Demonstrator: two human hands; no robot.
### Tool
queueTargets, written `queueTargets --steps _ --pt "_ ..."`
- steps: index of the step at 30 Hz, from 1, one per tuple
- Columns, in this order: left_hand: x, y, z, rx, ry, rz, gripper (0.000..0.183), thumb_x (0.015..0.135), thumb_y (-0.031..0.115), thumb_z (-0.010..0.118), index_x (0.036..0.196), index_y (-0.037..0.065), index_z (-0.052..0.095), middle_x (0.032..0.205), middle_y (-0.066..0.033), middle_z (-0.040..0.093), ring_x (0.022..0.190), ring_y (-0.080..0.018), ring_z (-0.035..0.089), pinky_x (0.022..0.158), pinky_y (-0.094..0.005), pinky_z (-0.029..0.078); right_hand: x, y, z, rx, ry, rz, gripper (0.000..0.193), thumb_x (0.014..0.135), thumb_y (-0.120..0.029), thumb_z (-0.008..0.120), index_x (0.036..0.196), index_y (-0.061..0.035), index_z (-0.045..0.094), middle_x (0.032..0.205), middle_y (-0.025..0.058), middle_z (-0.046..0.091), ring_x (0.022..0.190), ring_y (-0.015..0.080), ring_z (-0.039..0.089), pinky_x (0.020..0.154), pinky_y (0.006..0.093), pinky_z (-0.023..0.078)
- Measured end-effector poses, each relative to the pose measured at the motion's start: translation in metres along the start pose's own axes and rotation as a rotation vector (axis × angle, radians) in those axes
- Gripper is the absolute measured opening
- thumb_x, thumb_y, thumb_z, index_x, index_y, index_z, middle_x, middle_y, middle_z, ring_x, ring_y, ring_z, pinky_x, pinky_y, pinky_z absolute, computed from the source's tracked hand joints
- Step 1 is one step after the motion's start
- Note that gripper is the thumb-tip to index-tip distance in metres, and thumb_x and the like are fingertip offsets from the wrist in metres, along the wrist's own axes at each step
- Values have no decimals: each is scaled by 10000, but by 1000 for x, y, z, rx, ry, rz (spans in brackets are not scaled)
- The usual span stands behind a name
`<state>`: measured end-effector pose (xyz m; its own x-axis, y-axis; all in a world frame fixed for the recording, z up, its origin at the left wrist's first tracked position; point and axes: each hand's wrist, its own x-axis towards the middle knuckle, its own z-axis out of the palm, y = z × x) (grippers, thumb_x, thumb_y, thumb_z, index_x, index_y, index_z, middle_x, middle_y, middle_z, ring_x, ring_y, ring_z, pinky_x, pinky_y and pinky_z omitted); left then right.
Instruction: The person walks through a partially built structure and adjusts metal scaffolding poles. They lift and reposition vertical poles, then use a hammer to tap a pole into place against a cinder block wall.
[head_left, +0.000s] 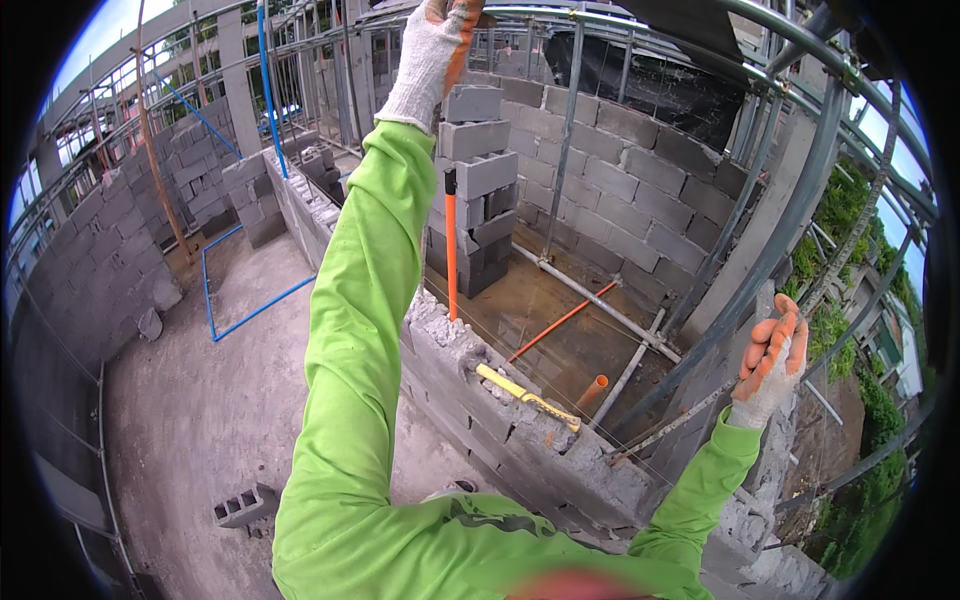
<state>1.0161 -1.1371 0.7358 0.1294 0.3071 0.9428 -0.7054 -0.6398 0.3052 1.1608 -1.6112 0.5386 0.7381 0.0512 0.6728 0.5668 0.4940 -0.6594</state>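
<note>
My left hand (pixel 436 62), in a white knit glove with orange coating, is raised at the top edge, above a stack of grey concrete blocks (pixel 478 135). Its fingers are partly cut off by the frame. On the right, my gloved right hand (pixel 772 362) is held up beside a thin ribbed bar (pixel 690 415), its half-bent fingers apart and nothing visible in them. Between my arms runs a block wall (pixel 470 415) with rough mortar on top. A long yellow object (pixel 525 396) lies along it, and an orange pole with a black top (pixel 451 245) stands upright near my left sleeve.
Metal scaffold tubes (pixel 770 235) cross at the right and overhead. Beyond the wall, an orange pipe (pixel 562 322) and an orange pipe stub (pixel 593 390) are in a wet pit. Left, a loose hollow block (pixel 245 506) and bent blue pipe (pixel 262 304) lie on the concrete floor.
</note>
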Motion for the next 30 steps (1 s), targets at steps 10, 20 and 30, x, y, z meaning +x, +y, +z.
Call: queueTargets --steps 10,20,30 --pt "36 27 45 69 198 -321 393 969 423 687 1201 106 664 939 -52 707 445 -34 370 403 -254 262 11 9 -18 -7 -25 -83 463 1064 -352 565 1287 53 579 727 35 591 441 -10 326 393 184 222" --pt "48 -15 -26 46 295 -666 226 931 292 733 1079 129 686 763 12 578 458 -65 318 399 -262 230 25 17 -31 5 156 48 358 1067 -238 568 1299 36 578 754 39 614 437 5 348 403 190 251" --pt "73 -29 -65 55 375 -662 233 907 298 786 1003 115 678 729 18 492 491 -104 282 451 -284 225 4 5 -20 92 12 6 389 1075 -282 557 1292 40 589 756 47 643 436 -22 342 376 183 225"
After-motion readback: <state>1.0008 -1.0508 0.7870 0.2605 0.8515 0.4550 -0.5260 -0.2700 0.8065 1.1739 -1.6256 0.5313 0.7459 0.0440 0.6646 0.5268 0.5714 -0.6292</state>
